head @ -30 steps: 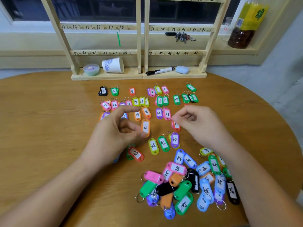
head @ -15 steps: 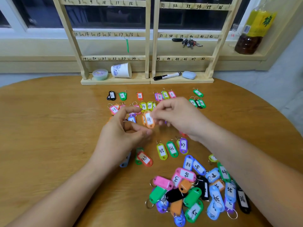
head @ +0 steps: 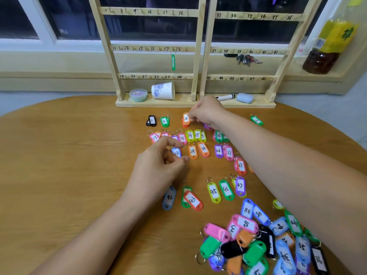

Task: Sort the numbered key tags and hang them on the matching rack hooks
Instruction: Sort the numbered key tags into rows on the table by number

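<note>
An orange key tag numbered 4 (head: 186,118) is pinched at its upper right edge by the fingers (head: 193,116) of the right hand (head: 206,112), which is reached far forward over the wooden counter (head: 59,155). The tag is held upright in the front row of sorted tags, to the right of the green tag 2 (head: 164,121) and the black tag 1 (head: 152,121), and it overlaps a red-orange tag lying just beneath it. Whether it rests on the counter cannot be told.

The left hand (head: 158,161) is held low over the middle rows, beside the blue tag 23 (head: 176,152). Its fingers (head: 172,140) are loosely curled with the thumb close to the forefinger, and nothing is held between them.

Further sorted tags are laid out in rows, among them 14, 15, 24, 25, 26, 27, 45, 46 and 47. An unsorted pile of tags (head: 258,245) is heaped at the near right.

At the far edge the wooden rack (head: 196,76) is stood, its rails marked with handwritten numbers. A single green tag (head: 173,61) is hung from the rail near 17 and 18. On the rack's base a paper cup (head: 163,90) is lain on its side, with a marker (head: 226,96) to the right.
</note>
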### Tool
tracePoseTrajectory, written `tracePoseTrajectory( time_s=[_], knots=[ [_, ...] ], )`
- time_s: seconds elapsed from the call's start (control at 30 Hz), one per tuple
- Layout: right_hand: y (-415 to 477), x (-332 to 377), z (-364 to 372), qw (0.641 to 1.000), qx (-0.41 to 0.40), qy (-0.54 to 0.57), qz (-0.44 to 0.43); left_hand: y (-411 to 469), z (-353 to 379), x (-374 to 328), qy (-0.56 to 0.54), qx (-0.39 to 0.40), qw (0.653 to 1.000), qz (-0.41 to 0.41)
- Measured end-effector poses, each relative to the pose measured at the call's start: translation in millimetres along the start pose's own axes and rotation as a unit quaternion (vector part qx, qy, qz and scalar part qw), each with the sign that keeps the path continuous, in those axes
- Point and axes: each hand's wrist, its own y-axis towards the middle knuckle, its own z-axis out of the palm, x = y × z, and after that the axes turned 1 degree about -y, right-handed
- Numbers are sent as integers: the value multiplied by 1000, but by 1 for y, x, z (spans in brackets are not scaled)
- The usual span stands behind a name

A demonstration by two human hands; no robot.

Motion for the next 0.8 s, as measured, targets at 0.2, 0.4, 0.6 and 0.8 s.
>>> tracePoseTrajectory(
  time_s=[0.2,0.4,0.6,0.8],
  knots=[
    [2,-7,2,999,-9,-35,-15,-1,0,0,11,16,1000,2],
    [-49,-20,-33,997,-18,33,-73,-5,-1,1,33,84,996,9],
    [-136,-49,-64,991,33,61,-114,-24,-5,-13,98,164,980,48],
    [-209,-71,-63,981,110,-1,-161,-57,-2,-12,167,237,947,135]
  ],
)
